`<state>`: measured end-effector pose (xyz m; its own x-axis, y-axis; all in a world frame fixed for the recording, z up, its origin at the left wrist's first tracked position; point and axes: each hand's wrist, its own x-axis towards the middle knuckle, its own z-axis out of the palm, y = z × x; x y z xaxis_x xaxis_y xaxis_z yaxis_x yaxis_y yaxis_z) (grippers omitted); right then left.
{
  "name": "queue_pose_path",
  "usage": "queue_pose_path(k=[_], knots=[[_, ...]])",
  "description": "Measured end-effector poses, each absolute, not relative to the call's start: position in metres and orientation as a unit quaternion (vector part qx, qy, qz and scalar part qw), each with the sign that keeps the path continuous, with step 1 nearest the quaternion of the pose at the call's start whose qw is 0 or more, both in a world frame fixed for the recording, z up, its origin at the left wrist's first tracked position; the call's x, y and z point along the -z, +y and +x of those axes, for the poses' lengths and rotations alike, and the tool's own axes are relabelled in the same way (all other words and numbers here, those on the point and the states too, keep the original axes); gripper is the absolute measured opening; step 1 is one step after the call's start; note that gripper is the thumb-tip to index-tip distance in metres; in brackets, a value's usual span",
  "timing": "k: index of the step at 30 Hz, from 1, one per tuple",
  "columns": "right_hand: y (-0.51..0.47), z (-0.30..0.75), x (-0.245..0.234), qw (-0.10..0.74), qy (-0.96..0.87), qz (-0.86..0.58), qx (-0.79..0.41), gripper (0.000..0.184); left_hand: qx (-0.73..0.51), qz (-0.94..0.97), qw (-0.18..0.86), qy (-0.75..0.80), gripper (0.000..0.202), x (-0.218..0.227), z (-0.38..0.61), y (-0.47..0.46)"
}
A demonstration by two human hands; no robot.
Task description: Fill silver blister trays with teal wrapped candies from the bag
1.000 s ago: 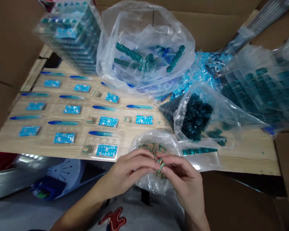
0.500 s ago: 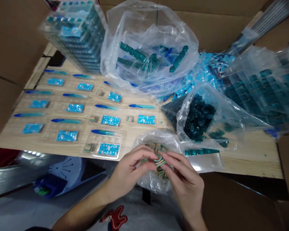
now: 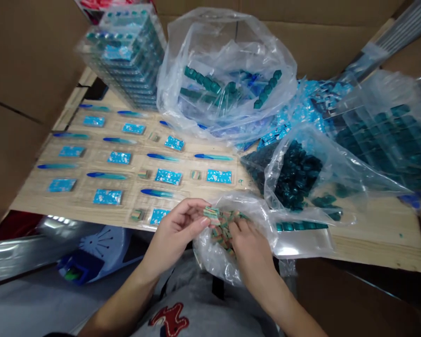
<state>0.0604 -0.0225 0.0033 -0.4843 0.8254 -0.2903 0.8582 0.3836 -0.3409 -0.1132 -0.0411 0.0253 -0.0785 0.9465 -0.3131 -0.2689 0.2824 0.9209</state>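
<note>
Between the thumb and fingers of my left hand (image 3: 184, 229) are small green-and-tan striped pieces (image 3: 211, 214), held just above the left rim of a clear plastic bag (image 3: 263, 220). Loose striped pieces (image 3: 224, 229) of the same kind fill that bag. My right hand (image 3: 250, 243) reaches into it, fingers bent and bunched, the tips hidden among the pieces. Left of the bag, clear blister trays lie in rows, each with a blue pen-like stick (image 3: 157, 193) and a blue patterned packet (image 3: 168, 176). Several trays also hold a striped piece (image 3: 143, 174).
A tall stack of filled trays (image 3: 133, 70) stands at the back left. Behind the rows sits a big clear bag (image 3: 228, 121) with teal strips. Dark teal pieces (image 3: 298, 178) spill in another bag at right, near a heap of blue packets (image 3: 294, 112). The wooden table edge (image 3: 372, 262) runs in front.
My hands have parted. My left hand has moved slightly left with striped pieces, while my right hand has gone down into the bag. The whole view has shifted a little.
</note>
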Motion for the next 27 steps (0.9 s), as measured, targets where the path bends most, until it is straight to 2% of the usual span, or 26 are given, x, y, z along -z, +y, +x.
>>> queue_pose_path(k=[3, 6, 9, 12, 16, 22, 27], knots=[[-0.021, 0.059, 0.001, 0.040, 0.841, 0.495, 0.213, 0.029, -0.506, 0.284, 0.639, 0.504, 0.026, -0.028, -0.110, -0.042], [-0.019, 0.069, -0.004, -0.004, 0.838, 0.470, 0.277, 0.021, -0.501, 0.266, 0.668, 0.482, 0.029, -0.032, -0.107, -0.040], [-0.019, 0.082, -0.018, -0.142, 0.764, 0.482, 0.404, 0.018, -0.495, 0.266, 0.686, 0.462, 0.027, -0.033, -0.105, -0.037], [-0.021, 0.086, -0.031, -0.306, 0.590, 0.512, 0.545, 0.009, -0.484, 0.292, 0.686, 0.457, 0.022, -0.032, -0.103, -0.038], [-0.026, 0.081, -0.034, -0.412, 0.391, 0.495, 0.657, 0.010, -0.448, 0.416, 0.640, 0.465, 0.009, -0.038, -0.099, -0.042], [-0.034, 0.079, -0.032, -0.454, 0.390, 0.479, 0.642, 0.004, -0.422, 0.577, 0.511, 0.477, 0.020, -0.042, -0.093, -0.048], [-0.038, 0.083, -0.036, -0.462, 0.458, 0.488, 0.581, 0.014, -0.390, 0.665, 0.439, 0.462, 0.025, -0.042, -0.093, -0.051]])
